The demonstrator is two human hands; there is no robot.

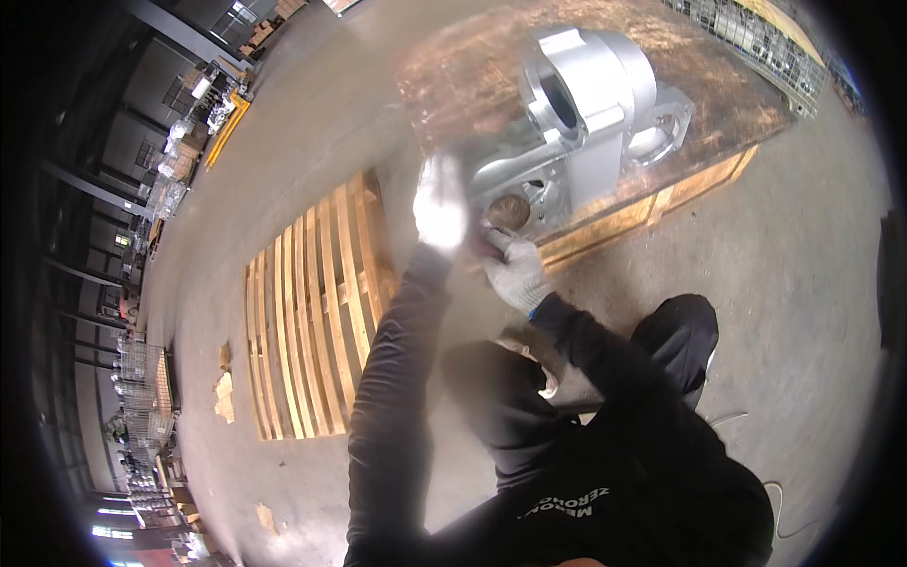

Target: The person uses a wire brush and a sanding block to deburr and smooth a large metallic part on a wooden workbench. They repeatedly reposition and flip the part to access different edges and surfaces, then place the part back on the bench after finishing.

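Note:
A large silver metal casting with round openings lies on a brown wooden board on a low crate. My left hand, in a white glove, is smeared by motion and overexposed beside the casting's near left end. Its fingers cannot be made out. My right hand, in a grey-white glove with a blue cuff edge, is at the casting's near end, just below a round brownish opening. Its fingers are closed around a small, blurred, dark reddish thing whose kind I cannot tell.
The wooden crate bears the casting, its near edge close to my knees. Left of my left arm, a slatted wooden pallet lies on the concrete floor. A wire mesh cage stands behind the crate. Cardboard scraps lie farther left.

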